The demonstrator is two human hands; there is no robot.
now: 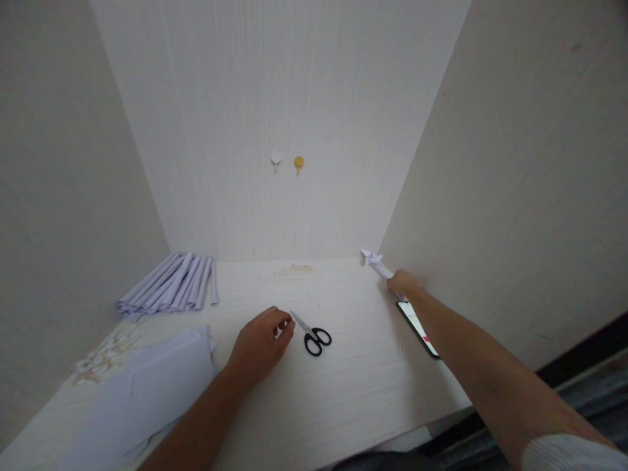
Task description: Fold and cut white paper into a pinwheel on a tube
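Note:
At the right, by the side wall, my right hand (403, 282) is closed around a rolled paper tube (381, 268). The tube's far end is cut and splayed out into a star-like shape, while its near end is hidden under the hand. My left hand (262, 340) hovers over or rests on the table with loosely curled fingers, and I see nothing between them. Just right of its fingertips lies a pair of scissors (314, 332) with black handles, blades pointing up toward the hand.
A pile of rolled paper tubes (171, 284) lies at the back left of the white table (343, 392). Loose paper sheets (152, 386) are in front of it. A phone (417, 330) with a lit screen sits under my right forearm. Two hooks (299, 162) hang on the back wall.

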